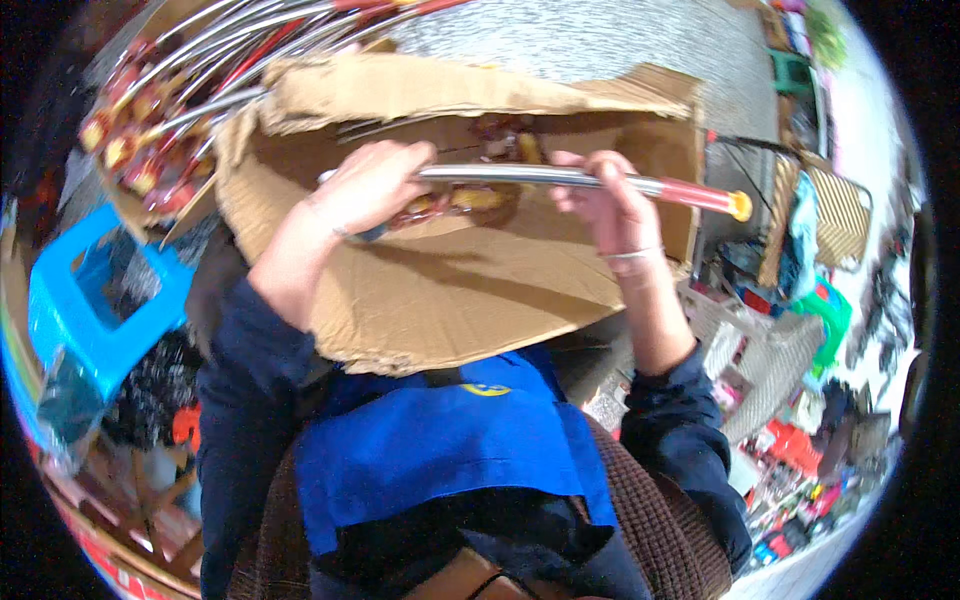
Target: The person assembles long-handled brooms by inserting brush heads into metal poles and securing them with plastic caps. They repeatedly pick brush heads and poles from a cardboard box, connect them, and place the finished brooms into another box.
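Observation:
A shiny metal rod (pixel 515 174) with a red sleeve and a yellow tip at its right end lies level across the opening of a cardboard box (pixel 470 290). My left hand (pixel 378 180) is wrapped round the rod's left part, palm down. Farther right, my right hand (pixel 612 195) holds the rod between thumb and fingers, just short of the red sleeve. Inside the box, under the rod, lie several red and yellow ends (pixel 480 200) in clear wrapping. My left hand hides some of the box's contents.
A second box (pixel 195 215) at the far left holds several similar metal rods (pixel 240 50) with red and yellow ends. A blue plastic stool (pixel 75 305) stands left of me. On the right are a woven-seat chair (pixel 838 215) and mixed goods on the floor.

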Action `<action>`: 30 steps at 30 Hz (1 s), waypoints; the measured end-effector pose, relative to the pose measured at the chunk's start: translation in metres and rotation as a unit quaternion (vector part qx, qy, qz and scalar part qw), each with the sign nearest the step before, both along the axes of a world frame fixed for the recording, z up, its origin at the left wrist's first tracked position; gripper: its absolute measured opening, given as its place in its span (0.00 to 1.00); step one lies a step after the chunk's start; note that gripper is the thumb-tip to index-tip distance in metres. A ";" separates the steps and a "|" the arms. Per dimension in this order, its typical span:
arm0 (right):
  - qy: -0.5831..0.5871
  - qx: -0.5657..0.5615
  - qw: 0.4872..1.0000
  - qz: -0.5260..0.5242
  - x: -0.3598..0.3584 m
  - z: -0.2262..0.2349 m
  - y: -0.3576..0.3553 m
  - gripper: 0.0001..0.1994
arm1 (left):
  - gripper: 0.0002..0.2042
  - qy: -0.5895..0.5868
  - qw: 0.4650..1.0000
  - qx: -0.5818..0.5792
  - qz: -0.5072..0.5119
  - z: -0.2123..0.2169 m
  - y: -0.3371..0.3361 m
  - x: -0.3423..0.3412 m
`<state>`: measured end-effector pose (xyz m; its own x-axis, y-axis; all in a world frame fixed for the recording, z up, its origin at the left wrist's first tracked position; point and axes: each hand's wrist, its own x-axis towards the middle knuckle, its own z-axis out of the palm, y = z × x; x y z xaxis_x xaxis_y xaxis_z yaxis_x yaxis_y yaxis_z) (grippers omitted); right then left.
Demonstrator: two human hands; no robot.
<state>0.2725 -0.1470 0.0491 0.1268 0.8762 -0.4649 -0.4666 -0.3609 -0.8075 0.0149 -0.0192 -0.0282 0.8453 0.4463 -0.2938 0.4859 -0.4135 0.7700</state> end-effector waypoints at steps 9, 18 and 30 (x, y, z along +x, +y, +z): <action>-0.034 0.030 0.999 -0.008 -0.026 0.010 -0.010 0.08 | 0.09 -0.044 0.998 0.026 0.024 0.012 -0.005 0.004; -0.516 -0.040 0.797 0.312 -0.059 0.053 -0.029 0.13 | 0.05 -0.096 0.988 0.120 0.035 0.008 -0.011 0.008; -0.709 0.121 0.645 0.259 -0.085 -0.003 -0.003 0.26 | 0.09 -0.207 0.945 0.253 -0.015 0.015 -0.034 0.018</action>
